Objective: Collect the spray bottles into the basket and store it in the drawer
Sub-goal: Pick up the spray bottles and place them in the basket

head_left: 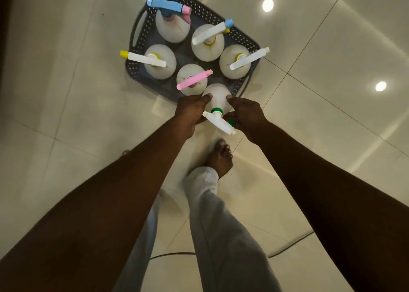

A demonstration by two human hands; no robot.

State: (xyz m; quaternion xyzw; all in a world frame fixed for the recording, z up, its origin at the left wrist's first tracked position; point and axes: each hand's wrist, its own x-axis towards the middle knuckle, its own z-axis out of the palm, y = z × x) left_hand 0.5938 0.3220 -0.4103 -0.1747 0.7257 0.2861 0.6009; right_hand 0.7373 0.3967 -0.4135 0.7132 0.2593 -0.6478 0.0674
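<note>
A dark perforated basket point(141, 41) stands on the tiled floor and holds several white spray bottles upright. One has a blue and pink head point(169, 7), one a pink head point(194, 79), others white heads point(209, 33). At the basket's near corner a white bottle with a green collar and white trigger head point(218, 99) tilts towards me. My left hand point(191, 112) grips its left side and my right hand point(245, 114) grips its right side, both closed around the bottle body.
Glossy cream floor tiles point(332, 48) surround the basket and reflect two ceiling lights point(267, 5). My bare foot point(220, 156) and light trouser leg point(221, 225) stand just behind my hands. A thin dark cable point(292, 245) curves across the floor near my legs.
</note>
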